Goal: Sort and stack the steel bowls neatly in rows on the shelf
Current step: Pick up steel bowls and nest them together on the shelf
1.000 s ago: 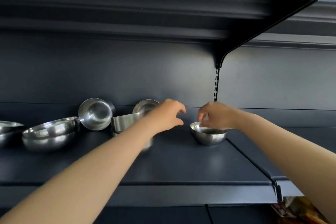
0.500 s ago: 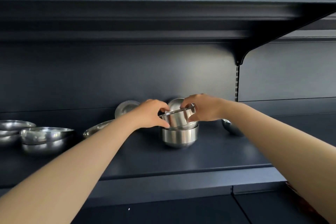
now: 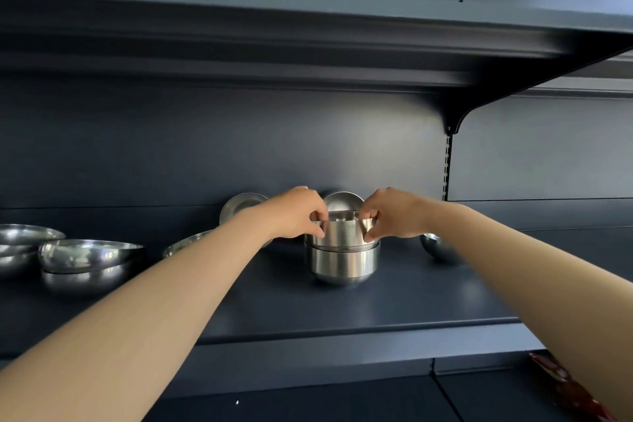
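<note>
Both hands pinch the rim of the top bowl (image 3: 342, 229), one on each side. The left hand (image 3: 294, 214) has its thumb on the outer wall and its fingers curled over the left edge; the right hand (image 3: 394, 214) mirrors it on the right edge. The top bowl sits nested in the lower bowl (image 3: 344, 265), level or very nearly so; whether it is fully seated cannot be told. The lower bowl stands upright on the dark shelf (image 3: 376, 305), near the middle of its depth.

Just behind the hands, two bowls lean on edge against the back panel: one (image 3: 239, 204) behind the left wrist, another (image 3: 343, 201) between the two hands. To the right, a small bowl (image 3: 438, 248) rests on the shelf, partly hidden by the right forearm. Left of the stack, a shallow bowl (image 3: 186, 243) shows from behind the left forearm. Farther left stands a pair of wide bowls (image 3: 87, 264), one in the other, and at the frame's left edge another wide bowl (image 3: 17, 243), cut off by the border.

A second shelf (image 3: 308, 27) runs overhead on a bracket (image 3: 455, 120). At lower right, under the right arm, lies a red patterned packet (image 3: 565, 387).
</note>
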The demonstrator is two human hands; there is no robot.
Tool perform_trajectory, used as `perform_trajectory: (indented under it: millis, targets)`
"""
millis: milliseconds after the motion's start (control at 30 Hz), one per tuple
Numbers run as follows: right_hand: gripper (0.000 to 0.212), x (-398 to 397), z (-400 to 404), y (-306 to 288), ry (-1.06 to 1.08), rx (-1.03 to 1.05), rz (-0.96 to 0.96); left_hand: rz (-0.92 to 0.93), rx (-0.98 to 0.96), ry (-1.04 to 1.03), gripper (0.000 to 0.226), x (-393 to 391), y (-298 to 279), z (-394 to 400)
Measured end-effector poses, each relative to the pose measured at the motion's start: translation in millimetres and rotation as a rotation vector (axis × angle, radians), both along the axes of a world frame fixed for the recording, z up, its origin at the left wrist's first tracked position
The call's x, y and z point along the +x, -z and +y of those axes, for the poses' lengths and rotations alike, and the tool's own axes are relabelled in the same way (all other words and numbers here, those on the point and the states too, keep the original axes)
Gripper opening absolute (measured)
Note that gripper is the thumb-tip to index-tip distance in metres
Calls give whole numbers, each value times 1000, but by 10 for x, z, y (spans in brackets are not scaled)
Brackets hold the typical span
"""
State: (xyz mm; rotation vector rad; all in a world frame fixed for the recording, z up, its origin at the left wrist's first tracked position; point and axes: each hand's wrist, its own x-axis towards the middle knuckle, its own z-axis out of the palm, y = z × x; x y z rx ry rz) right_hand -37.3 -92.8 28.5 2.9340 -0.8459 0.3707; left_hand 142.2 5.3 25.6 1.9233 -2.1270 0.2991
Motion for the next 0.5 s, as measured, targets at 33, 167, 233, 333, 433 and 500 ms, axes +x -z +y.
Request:
perform_trajectory:
  millis: [33, 167, 233, 333, 433, 500]
  targets:
    - [14, 0, -9, 16, 4, 8, -11, -16, 1, 2, 9, -1, -11, -3]
    - [17, 0, -27, 63, 4, 2, -1, 10, 22, -10, 17, 13, 18, -32]
    - [17, -3, -21, 71, 6, 7, 11, 13, 70, -53, 38, 32, 58, -54]
    - [26, -8, -16, 70, 29, 33, 31, -30, 142, -132, 63, 82, 112, -94]
    - [22, 15, -17, 75, 43, 81, 73, -4, 155, -157, 63, 121, 157, -153]
    - [16, 37, -23, 88, 52, 90, 82, 13, 146, -156, 62, 132, 176, -173]
